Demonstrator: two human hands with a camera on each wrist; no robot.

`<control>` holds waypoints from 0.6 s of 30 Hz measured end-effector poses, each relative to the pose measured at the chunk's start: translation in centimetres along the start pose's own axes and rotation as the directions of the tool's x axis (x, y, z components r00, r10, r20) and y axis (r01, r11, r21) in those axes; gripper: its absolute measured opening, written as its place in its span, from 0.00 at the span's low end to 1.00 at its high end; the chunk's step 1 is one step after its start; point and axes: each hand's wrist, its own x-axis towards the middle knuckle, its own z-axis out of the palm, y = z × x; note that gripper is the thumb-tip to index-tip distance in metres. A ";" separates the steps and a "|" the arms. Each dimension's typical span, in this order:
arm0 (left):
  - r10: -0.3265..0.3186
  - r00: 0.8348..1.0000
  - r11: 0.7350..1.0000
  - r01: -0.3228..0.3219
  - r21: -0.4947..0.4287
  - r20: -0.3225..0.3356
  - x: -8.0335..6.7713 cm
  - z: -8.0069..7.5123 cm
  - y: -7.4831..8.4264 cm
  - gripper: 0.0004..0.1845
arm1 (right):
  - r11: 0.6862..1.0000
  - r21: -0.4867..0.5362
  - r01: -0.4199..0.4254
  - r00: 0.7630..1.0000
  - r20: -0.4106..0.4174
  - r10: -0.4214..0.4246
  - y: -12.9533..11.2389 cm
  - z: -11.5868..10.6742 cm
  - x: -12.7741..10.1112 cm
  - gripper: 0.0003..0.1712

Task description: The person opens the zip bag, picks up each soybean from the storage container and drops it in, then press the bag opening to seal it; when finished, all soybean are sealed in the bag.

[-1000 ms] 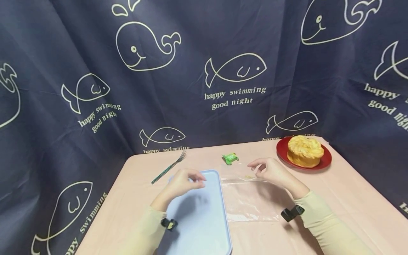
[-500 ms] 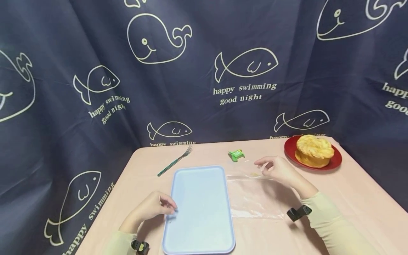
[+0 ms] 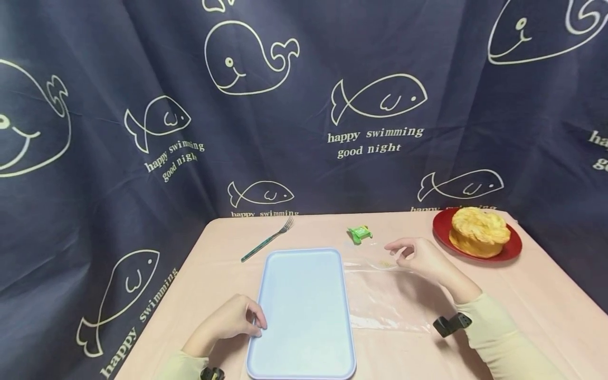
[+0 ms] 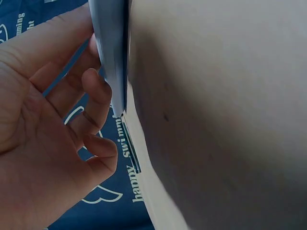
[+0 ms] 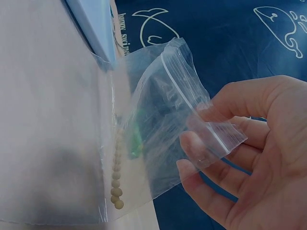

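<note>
My right hand pinches the zip strip of a clear zip bag, thumb on one side and fingers on the other. A row of small round yellowish balls lies along a fold in the bag. Clear plastic spreads over the table below that hand. My left hand is at the left rim of a light blue tray. Seen from the left wrist, its curled fingertips come right up to the tray's upper side, and its thumb tip is hidden behind the tray.
A fork with a green handle lies beyond the tray to the left. Behind the bag is a small green packet. A red plate at the back right bears a round golden bread. Dark curtain surrounds the pink table.
My left hand has moved from above the tray to its left rim. The right hand keeps its hold on the zip bag. The head view has shifted a little to the left.
</note>
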 end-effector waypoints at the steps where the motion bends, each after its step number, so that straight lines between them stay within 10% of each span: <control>1: -0.003 1.000 1.000 0.003 0.007 -0.002 0.0 0.0 0.1 0.12 | 1.000 -0.001 -0.001 1.000 -0.001 0.001 0.1 0.0 0.0 0.20; 18: 0.017 0.998 1.000 -0.019 -0.024 -0.061 1.9 -0.4 0.4 0.08 | 0.999 -0.038 0.001 1.000 -0.018 -0.002 0.0 -0.1 -0.1 0.21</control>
